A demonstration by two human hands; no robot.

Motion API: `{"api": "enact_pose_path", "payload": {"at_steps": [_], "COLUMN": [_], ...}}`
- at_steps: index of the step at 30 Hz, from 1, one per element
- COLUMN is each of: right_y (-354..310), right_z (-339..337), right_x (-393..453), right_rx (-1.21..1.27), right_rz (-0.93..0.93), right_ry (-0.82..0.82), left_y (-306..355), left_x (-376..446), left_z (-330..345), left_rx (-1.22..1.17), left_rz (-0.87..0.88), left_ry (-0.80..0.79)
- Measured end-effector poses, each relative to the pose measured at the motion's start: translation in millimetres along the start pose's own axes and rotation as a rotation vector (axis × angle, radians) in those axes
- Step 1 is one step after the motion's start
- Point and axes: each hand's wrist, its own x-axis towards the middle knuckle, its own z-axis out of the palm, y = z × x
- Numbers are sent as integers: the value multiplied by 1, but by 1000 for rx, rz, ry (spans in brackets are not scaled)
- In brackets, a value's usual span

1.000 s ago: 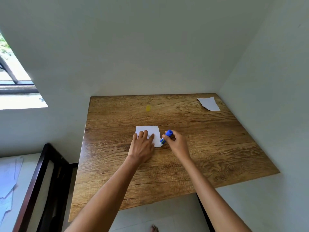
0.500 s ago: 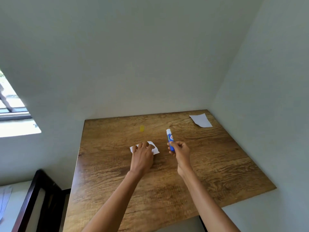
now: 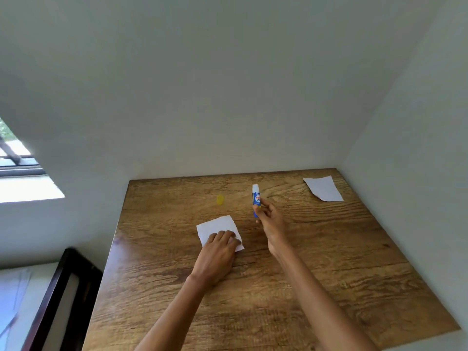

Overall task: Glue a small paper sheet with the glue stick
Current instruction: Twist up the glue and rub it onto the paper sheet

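Observation:
A small white paper sheet (image 3: 216, 226) lies on the wooden table (image 3: 329, 262), slightly turned. My left hand (image 3: 217, 254) rests flat on its near right part, fingers pressing it down. My right hand (image 3: 269, 219) holds a blue glue stick (image 3: 256, 197) upright to the right of the sheet, its white tip pointing up and its lower end between my fingers. The stick is lifted off the paper. A small yellow cap (image 3: 220, 199) stands on the table behind the sheet.
A second white paper sheet (image 3: 323, 188) lies at the far right corner of the table. White walls close the table at the back and right. A dark wooden frame (image 3: 58, 295) stands left of the table, under a window (image 3: 15, 158).
My right hand lifted the glue stick off the sheet's right edge and turned it upright, moving it away to the right. The sheet rotated a little under my left hand. The camera tilted up.

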Motion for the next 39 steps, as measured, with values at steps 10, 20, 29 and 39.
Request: {"api": "enact_pose_path", "payload": {"at_steps": [10, 20, 29, 39], "right_y": [12, 9, 11, 23], "right_z": [9, 2, 8, 1], "right_x": [-6, 4, 66, 83], "right_rx": [31, -97, -433, -543], "right_rz": [-22, -113, -285, -392], "right_ry": [-6, 4, -61, -111], "left_y": [-7, 3, 12, 8], "left_x": [-10, 23, 94, 111], "left_z": [5, -10, 5, 19], "left_rx": [-51, -176, -778, -829], "left_rz": [-56, -56, -454, -423], "left_ry": [-127, 121, 162, 185]}}
